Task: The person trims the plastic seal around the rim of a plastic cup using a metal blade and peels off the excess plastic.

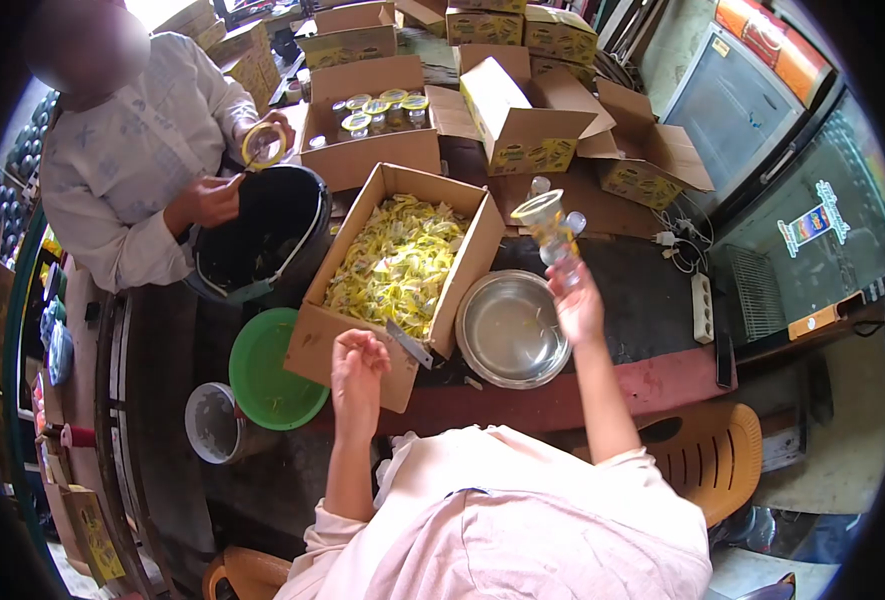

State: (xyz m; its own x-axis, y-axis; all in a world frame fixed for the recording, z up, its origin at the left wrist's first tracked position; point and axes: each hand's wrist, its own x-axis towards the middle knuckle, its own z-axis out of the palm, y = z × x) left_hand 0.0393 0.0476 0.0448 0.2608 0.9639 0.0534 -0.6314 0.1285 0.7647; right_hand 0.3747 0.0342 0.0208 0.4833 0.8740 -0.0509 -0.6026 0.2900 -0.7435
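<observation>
My right hand [574, 300] holds a clear cup [552, 230] with a yellow rim by its lower end, above the table, just right of a round metal bowl [514, 328]. My left hand [360, 368] is raised near the front edge of an open cardboard box [482, 235], its fingers curled; whether anything small is between them is hidden. Yellow wrappers or labels [397, 262] fill that box. A knife or flat blade [409, 343] lies on the box's front edge, right of my left hand.
Across the table at the left, a person [132, 150] holds a yellow-rimmed jar over a black bucket [312, 245]. A green basin [277, 375] and white bucket [212, 425] stand at left. Behind are a box of jars [382, 155], more cartons [537, 135] and a power strip [701, 308].
</observation>
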